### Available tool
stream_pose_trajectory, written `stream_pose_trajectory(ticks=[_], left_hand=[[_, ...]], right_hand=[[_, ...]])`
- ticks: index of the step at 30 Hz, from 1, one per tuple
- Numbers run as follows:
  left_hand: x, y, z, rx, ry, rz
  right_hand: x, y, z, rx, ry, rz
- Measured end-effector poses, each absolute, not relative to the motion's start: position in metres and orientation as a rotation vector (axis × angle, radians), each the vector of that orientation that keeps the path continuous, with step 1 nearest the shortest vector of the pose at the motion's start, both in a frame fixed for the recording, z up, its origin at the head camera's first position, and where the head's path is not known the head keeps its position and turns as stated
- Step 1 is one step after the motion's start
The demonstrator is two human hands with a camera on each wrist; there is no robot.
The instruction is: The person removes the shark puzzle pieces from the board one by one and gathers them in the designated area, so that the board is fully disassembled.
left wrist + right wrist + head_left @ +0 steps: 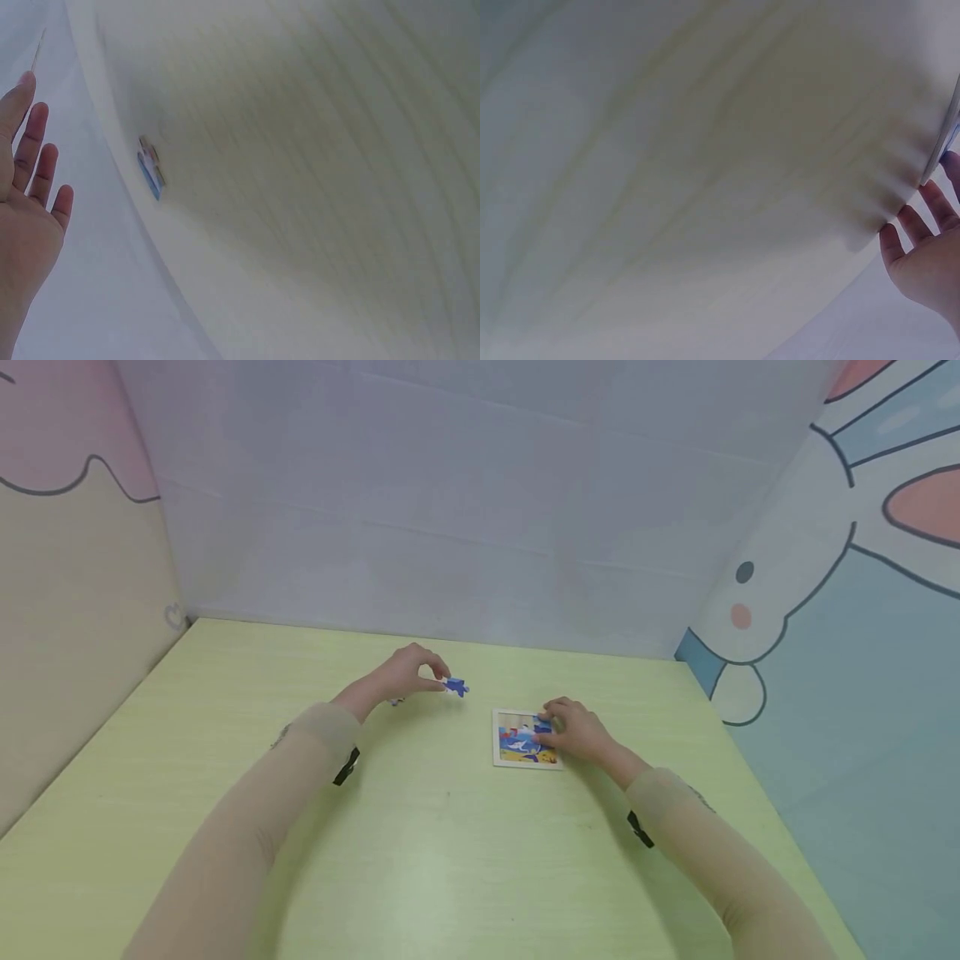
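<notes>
My left hand [408,672] is raised over the back of the table and pinches a blue jigsaw piece [456,686] between thumb and index finger. In the left wrist view that piece [38,49] shows as a thin edge above the fingertips. A second jigsaw piece [151,166] lies on the table below the left hand; the wrist partly hides it in the head view. At right, a square jigsaw puzzle in a white frame [496,739] shows a sea picture. My right hand [581,731] grips its right side, thumb over the picture, and covers the upper right corner.
The pale yellow-green table [450,860] ends at a plain light wall [450,510] behind the hands. Printed panels stand at the left and right, with a white rabbit [780,568] on the right one.
</notes>
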State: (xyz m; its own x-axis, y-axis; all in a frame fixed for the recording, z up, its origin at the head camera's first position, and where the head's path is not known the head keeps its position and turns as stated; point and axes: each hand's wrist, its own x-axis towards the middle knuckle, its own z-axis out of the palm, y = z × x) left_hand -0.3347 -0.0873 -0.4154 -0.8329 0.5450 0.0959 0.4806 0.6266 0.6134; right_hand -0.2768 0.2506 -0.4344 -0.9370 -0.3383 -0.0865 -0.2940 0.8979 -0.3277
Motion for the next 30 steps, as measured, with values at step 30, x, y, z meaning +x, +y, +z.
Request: stream_pose_trajectory(ticks=[30], left_hand=[[-0.334, -0.118, -0.438, 0.739, 2.813, 0.765]], right_hand=[[-0.27, 0.248, -0.431, -0.538, 2.932, -0.464]])
